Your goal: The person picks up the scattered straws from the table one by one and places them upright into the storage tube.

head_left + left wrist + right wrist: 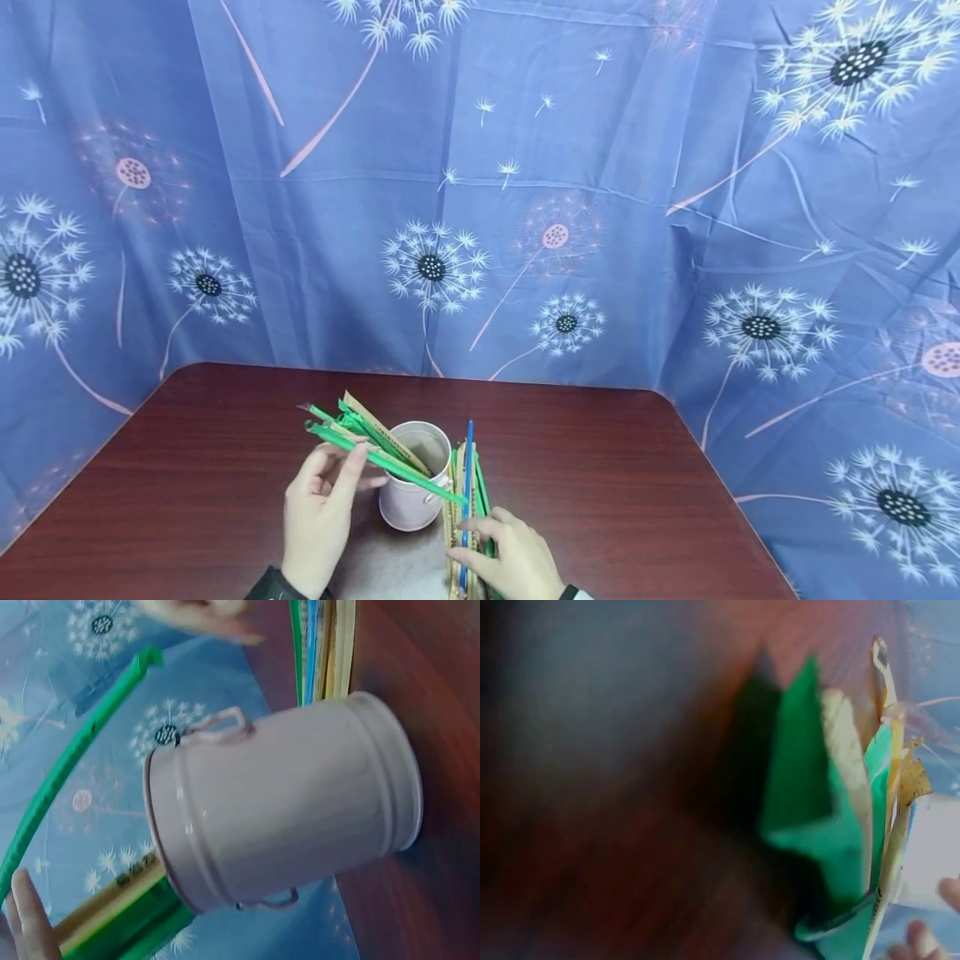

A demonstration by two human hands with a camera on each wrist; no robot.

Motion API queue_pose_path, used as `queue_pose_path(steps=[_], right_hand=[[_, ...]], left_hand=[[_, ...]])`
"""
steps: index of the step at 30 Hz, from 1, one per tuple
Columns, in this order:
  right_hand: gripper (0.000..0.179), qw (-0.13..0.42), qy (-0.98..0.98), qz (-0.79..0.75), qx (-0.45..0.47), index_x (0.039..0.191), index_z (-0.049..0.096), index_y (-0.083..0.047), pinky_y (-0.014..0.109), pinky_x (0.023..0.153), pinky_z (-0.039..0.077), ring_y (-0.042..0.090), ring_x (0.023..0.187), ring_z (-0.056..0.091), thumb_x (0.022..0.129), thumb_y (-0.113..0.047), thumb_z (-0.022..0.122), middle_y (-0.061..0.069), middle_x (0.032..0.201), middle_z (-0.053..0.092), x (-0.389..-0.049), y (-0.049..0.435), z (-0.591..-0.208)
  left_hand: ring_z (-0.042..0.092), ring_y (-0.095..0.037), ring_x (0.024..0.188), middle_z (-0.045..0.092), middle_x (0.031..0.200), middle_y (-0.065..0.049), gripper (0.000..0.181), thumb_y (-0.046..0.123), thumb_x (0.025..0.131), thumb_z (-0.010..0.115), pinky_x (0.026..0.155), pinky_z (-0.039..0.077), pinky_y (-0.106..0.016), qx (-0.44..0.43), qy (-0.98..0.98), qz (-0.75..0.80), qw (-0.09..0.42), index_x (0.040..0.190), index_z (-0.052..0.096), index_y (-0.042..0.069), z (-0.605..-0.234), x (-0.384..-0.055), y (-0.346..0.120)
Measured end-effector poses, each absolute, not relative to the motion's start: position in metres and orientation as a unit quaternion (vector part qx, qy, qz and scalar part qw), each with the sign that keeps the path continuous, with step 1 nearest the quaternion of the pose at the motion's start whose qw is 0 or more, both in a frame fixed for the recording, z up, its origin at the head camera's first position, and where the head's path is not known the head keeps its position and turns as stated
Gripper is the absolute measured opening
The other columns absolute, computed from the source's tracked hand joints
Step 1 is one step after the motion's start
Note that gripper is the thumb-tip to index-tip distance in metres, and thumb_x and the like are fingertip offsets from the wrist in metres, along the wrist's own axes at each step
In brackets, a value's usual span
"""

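Observation:
My left hand point(318, 508) pinches a long green-wrapped stick point(405, 468) between thumb and fingertips. The stick slants across the front of a pale pinkish metal bucket point(407, 507), and in the left wrist view its far end point(146, 658) hangs free. Several green and tan wrapped sticks point(390, 442) lean inside the bucket toward the left. To the right lies a pile of similar sticks point(452, 533) with a thin blue stick point(468, 467) on top. Over the pile's near part hovers my right hand point(513, 554), fingers loosely bent and holding nothing visible.
Small loop handles point(217, 727) stick out from the bucket's sides. A dark red-brown wooden table point(600, 467) carries everything. Behind it hangs a blue dandelion-print cloth point(337, 250). Blur covers much of the right wrist view, where green and tan wrappers point(802, 765) stand close up.

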State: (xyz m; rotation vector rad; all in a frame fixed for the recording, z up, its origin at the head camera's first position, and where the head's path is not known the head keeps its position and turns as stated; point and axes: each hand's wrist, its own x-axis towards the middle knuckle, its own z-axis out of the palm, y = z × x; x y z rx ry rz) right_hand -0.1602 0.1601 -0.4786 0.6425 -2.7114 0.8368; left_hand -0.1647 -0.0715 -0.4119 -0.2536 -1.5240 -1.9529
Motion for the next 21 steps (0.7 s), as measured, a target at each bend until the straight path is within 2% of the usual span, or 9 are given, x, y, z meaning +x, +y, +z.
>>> queue_pose_path(steps=[4, 7, 12, 15, 18, 21], right_hand=[[0.049, 0.060, -0.938, 0.270, 0.209, 0.116, 0.079, -0.021, 0.024, 0.047, 0.036, -0.002, 0.060, 0.038, 0.087, -0.056, 0.063, -0.010, 0.083, 0.049, -0.161, 0.163, -0.481], [0.048, 0.027, -0.941, 0.263, 0.211, 0.116, 0.079, -0.020, 0.026, 0.048, 0.038, 0.001, 0.060, 0.040, 0.088, -0.055, 0.062, -0.008, 0.086, 0.049, -0.162, 0.165, -0.482], [0.032, 0.002, -0.940, 0.259, 0.221, 0.101, 0.080, -0.019, 0.025, 0.051, 0.040, 0.001, 0.064, 0.043, 0.087, -0.045, 0.069, -0.010, 0.084, 0.050, -0.164, 0.169, -0.486], [0.018, 0.011, -0.938, 0.258, 0.230, 0.090, 0.077, -0.017, 0.024, 0.053, 0.042, 0.000, 0.065, 0.044, 0.084, -0.034, 0.074, -0.011, 0.080, 0.050, -0.165, 0.172, -0.488], [0.010, 0.018, -0.936, 0.263, 0.232, 0.086, 0.073, -0.014, 0.024, 0.054, 0.042, -0.001, 0.066, 0.044, 0.080, -0.022, 0.076, -0.012, 0.077, 0.050, -0.166, 0.173, -0.488], [0.010, 0.008, -0.932, 0.287, 0.219, 0.085, 0.069, -0.012, 0.023, 0.054, 0.043, -0.001, 0.065, 0.046, 0.076, -0.013, 0.075, -0.012, 0.075, 0.052, -0.167, 0.174, -0.487]], left_hand=[[0.072, -0.012, 0.071, 0.073, 0.091, -0.006, 0.008, -0.009, 0.095, 0.055, 0.058, 0.061, -0.028, -0.115, -0.540, -0.755, 0.354, 0.097, 0.060, -0.014, -0.410, -0.169, -0.079], [0.073, -0.012, 0.074, 0.073, 0.093, -0.005, 0.010, -0.011, 0.095, 0.053, 0.059, 0.062, -0.028, -0.128, -0.518, -0.762, 0.367, 0.100, 0.061, -0.012, -0.410, -0.171, -0.083], [0.074, -0.012, 0.075, 0.071, 0.098, -0.005, 0.014, -0.012, 0.096, 0.050, 0.061, 0.062, -0.028, -0.135, -0.500, -0.765, 0.382, 0.103, 0.062, -0.011, -0.412, -0.173, -0.087], [0.073, -0.011, 0.073, 0.070, 0.101, -0.004, 0.014, -0.011, 0.095, 0.052, 0.062, 0.062, -0.025, -0.130, -0.515, -0.752, 0.391, 0.104, 0.061, -0.016, -0.415, -0.174, -0.087], [0.073, -0.009, 0.071, 0.071, 0.102, -0.001, 0.014, -0.014, 0.093, 0.054, 0.062, 0.061, -0.023, -0.126, -0.555, -0.718, 0.400, 0.103, 0.060, -0.021, -0.421, -0.174, -0.085], [0.072, -0.007, 0.068, 0.073, 0.097, 0.001, 0.013, -0.014, 0.089, 0.060, 0.060, 0.060, -0.021, -0.114, -0.614, -0.659, 0.419, 0.100, 0.065, -0.018, -0.428, -0.175, -0.083]])
